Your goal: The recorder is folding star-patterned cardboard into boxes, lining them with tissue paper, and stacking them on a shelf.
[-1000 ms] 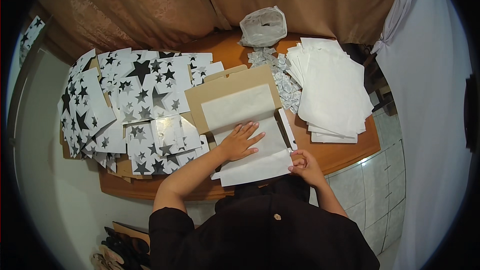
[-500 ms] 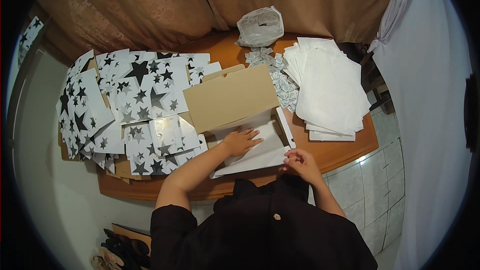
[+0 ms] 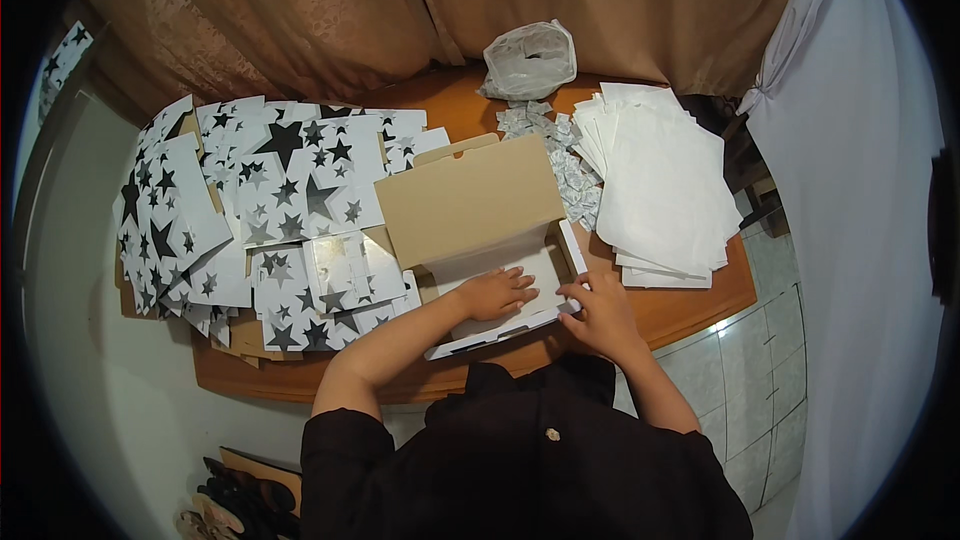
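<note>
Fingers spread, the left hand (image 3: 497,294) seemingly steadies white paper (image 3: 484,264) inside the mailer box (image 3: 474,190). The right hand (image 3: 602,314) pinches the box's near-right corner.

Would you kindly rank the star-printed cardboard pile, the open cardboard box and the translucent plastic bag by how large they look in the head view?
1. Star-printed cardboard pile
2. Open cardboard box
3. Translucent plastic bag

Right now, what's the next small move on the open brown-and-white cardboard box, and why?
Probably press the white paper sheet flat: the left hand lies over it inside the box, and the right hand is at the near right corner.
</note>
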`<state>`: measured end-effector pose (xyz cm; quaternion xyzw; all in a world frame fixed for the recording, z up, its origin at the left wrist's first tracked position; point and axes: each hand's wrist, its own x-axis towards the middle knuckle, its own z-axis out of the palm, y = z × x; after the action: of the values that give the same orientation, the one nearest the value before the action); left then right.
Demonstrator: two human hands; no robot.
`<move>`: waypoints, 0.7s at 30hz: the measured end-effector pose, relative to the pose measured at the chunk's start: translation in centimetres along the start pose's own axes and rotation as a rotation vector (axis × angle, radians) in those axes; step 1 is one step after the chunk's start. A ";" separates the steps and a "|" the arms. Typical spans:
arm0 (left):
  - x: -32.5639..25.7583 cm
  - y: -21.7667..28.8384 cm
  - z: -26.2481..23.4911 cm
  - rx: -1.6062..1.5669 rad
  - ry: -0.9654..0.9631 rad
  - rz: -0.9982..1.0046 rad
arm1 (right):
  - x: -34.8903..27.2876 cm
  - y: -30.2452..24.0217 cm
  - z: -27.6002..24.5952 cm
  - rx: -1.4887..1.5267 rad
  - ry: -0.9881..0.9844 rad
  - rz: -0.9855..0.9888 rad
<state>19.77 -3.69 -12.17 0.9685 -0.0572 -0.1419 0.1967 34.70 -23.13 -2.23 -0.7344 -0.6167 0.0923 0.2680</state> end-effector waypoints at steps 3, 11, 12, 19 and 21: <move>-0.6 0.1 -1.6 -0.347 0.107 -0.030 | 0.8 -0.8 -0.2 0.016 -0.032 0.043; -5.2 4.0 -7.2 -0.799 -0.206 -0.259 | 1.5 0.3 0.0 -0.020 -0.517 0.139; -5.9 4.6 -7.5 -0.745 -0.189 -0.268 | 1.4 0.2 0.1 -0.019 -0.516 0.137; -9.4 6.4 -8.9 -0.353 0.700 -0.396 | 4.2 3.4 -0.4 0.149 0.130 0.120; -9.3 5.2 -8.1 -0.145 0.967 -0.562 | 6.2 6.7 0.6 0.141 0.244 0.181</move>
<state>13.05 -3.99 -0.61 0.8852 0.3096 0.2676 0.2213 41.56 -17.68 -4.91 -0.7722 -0.5028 0.0693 0.3823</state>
